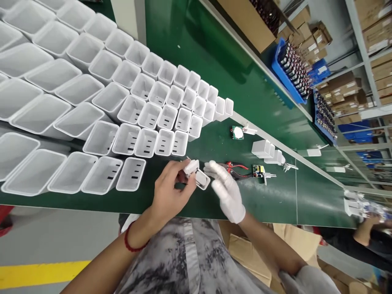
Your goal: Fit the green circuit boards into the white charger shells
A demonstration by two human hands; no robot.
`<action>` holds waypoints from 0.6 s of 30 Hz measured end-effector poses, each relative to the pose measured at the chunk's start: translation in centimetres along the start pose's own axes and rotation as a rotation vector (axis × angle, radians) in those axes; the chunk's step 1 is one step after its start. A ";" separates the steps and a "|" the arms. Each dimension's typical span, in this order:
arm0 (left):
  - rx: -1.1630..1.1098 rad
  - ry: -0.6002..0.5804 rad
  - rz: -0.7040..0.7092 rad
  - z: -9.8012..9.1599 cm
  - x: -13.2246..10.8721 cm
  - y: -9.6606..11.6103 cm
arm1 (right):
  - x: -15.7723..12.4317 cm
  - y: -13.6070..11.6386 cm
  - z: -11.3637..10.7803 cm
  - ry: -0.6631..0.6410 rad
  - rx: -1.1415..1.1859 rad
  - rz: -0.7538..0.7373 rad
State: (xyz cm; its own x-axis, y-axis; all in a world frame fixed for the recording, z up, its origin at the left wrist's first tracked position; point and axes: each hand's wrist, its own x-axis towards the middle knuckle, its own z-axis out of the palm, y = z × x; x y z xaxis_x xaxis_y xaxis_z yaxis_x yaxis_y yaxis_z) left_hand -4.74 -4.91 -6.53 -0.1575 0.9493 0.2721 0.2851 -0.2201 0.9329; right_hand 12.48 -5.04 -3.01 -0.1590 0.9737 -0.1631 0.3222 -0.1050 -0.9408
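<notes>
My bare left hand (171, 190) pinches a small white plastic part (191, 166) between thumb and fingers, above the green bench. Just beside it, a white open housing (202, 179) lies between my hands, its near end rounded. My right hand (227, 192), in a white glove, has its fingers stretched out close to that housing and holds nothing. Behind the gloved hand are red-handled pliers (237, 169), partly covered by its fingers. Rows of white open cases (146, 143) stand to the left, some with dark slots inside.
Right of the pliers sits a circuit board (258, 170) with a white plug piece (268, 176). Further back are another board (237, 132) and white cases (263, 149). Blue trays (289, 77) of parts stand beyond a rail. A co-worker's arm (364, 232) shows at far right.
</notes>
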 end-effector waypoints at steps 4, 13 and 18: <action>-0.021 -0.042 0.050 -0.3 0.1 0.4 | 0.5 0.0 0.8 -0.128 -0.409 -0.234; -0.100 -0.123 0.225 -0.9 0.1 4.6 | 2.2 -3.0 -2.8 -0.014 0.671 0.206; -0.073 -0.181 0.157 0.8 -0.6 4.4 | 2.5 -3.7 -4.7 -0.009 0.804 0.311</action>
State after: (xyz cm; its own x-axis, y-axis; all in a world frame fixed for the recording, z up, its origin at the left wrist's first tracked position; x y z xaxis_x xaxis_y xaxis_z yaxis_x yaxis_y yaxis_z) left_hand -2.63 -6.29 -2.81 0.0575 0.9254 0.3747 0.2228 -0.3777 0.8987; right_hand 15.22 -1.27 1.49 -0.1812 0.8758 -0.4473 -0.4056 -0.4809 -0.7773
